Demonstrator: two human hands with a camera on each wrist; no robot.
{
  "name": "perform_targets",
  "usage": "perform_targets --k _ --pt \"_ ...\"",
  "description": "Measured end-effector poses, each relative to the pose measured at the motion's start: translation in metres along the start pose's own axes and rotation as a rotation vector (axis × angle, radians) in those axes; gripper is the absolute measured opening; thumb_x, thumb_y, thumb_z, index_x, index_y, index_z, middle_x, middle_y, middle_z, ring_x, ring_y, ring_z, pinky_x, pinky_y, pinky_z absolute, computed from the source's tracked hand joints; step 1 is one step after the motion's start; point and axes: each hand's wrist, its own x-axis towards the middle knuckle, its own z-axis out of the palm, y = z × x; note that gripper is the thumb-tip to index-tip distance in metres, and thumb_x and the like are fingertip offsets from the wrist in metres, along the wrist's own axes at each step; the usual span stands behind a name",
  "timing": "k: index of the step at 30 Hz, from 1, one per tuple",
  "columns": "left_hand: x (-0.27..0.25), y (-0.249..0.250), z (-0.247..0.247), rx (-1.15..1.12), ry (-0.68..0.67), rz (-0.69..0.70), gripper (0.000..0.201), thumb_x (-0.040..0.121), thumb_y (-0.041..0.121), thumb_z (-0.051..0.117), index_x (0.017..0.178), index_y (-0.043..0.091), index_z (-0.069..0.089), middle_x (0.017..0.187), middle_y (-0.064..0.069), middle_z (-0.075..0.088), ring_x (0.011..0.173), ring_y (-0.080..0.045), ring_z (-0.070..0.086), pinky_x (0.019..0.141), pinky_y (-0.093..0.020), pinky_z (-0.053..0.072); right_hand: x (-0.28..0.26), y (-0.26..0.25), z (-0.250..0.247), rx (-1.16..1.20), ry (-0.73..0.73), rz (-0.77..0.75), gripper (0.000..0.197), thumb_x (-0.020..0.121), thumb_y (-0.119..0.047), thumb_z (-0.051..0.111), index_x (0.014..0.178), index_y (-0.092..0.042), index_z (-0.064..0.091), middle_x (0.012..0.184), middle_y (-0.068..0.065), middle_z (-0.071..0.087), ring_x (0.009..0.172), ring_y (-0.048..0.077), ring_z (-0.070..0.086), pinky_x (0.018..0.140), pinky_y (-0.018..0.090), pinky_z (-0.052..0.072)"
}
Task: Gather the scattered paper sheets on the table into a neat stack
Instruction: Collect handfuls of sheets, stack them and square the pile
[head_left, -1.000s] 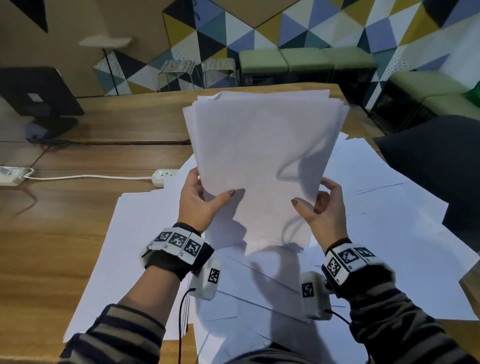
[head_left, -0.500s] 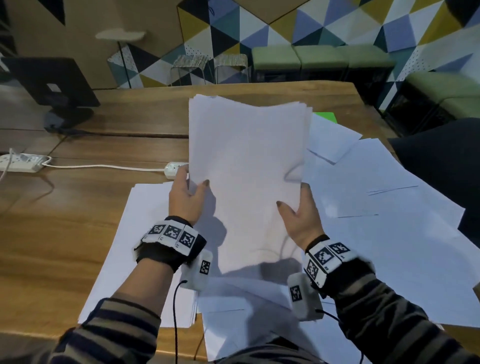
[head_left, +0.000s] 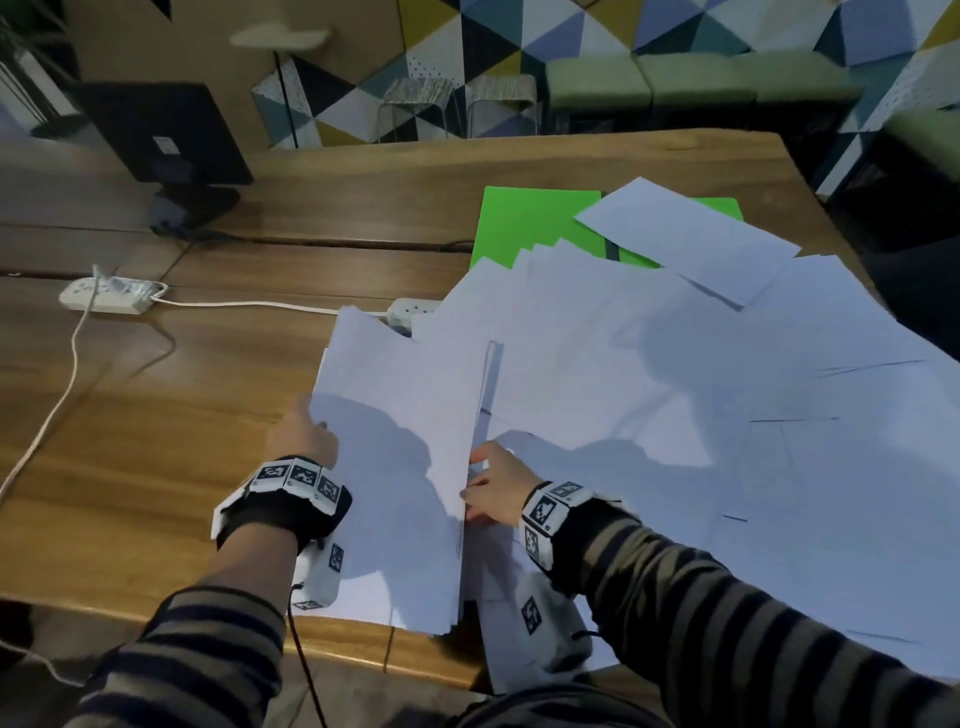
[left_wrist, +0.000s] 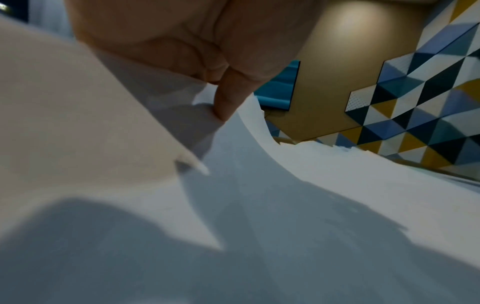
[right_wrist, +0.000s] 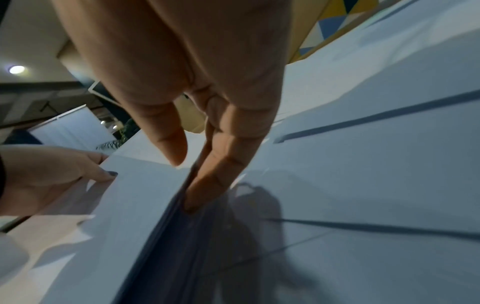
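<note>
Head view: at six o'clock on the worktop (head_left: 156, 415), left hand (head_left: 306, 439) and right hand (head_left: 496, 491) pinch in their fingers the side edges of the paper stack (head_left: 400, 467). Loose sheets (head_left: 727, 389) fan toward two o'clock. Likely light, floppy, slippery; grip both edges.

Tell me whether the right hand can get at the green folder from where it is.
Probably yes, once freed: the right hand pinches the paper stack at its edge. Only flat loose sheets lie between, and the green folder is bare on its left, though far off.
</note>
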Motion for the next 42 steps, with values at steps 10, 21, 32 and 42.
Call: perform_targets --k 10,21,32,42 --pt "0.006 0.007 0.016 0.192 -0.014 -0.036 0.066 0.091 0.023 0.053 0.147 0.021 0.017 0.149 -0.02 0.024 0.137 -0.039 0.023 0.11 -0.051 0.026 0.01 0.017 -0.024 -0.085 0.156 0.052 0.038 0.087 -0.018 0.056 0.123 -0.013 0.045 0.098 0.003 0.05 0.09 0.022 0.052 0.076 0.028 0.046" --pt "-0.046 0.074 0.094 0.398 -0.204 0.327 0.091 0.084 0.051 0.055 0.149 0.029 -0.004 0.158 -0.011 -0.002 0.144 -0.041 -0.005 0.114 -0.053 0.014 -0.02 0.09 -0.115 0.066 0.678 0.189 0.029 0.086 -0.013 0.06 0.114 -0.005 0.056 0.114 0.016 0.063 0.11 0.031 0.057 0.094 0.03 0.04" --pt "-0.032 0.077 0.099 0.409 -0.236 0.183 0.078 0.089 0.042 0.049 0.148 0.031 -0.001 0.157 -0.007 0.005 0.144 -0.038 0.002 0.11 -0.054 0.022 -0.036 0.115 -0.152 0.012 0.847 0.308 0.038 0.085 -0.02 0.06 0.121 -0.012 0.051 0.127 0.021 0.048 0.116 0.034 0.047 0.098 0.035 0.037" --pt "-0.079 0.128 0.128 0.155 -0.43 0.508 0.058 0.09 0.038 0.053 0.138 0.012 0.034 0.134 -0.014 0.042 0.122 -0.03 0.047 0.102 -0.04 0.041 -0.039 0.118 -0.168 0.076 0.827 0.421 0.088 0.074 -0.023 0.076 0.142 -0.014 0.02 0.14 0.021 0.026 0.124 0.04 0.04 0.102 0.04 0.035"
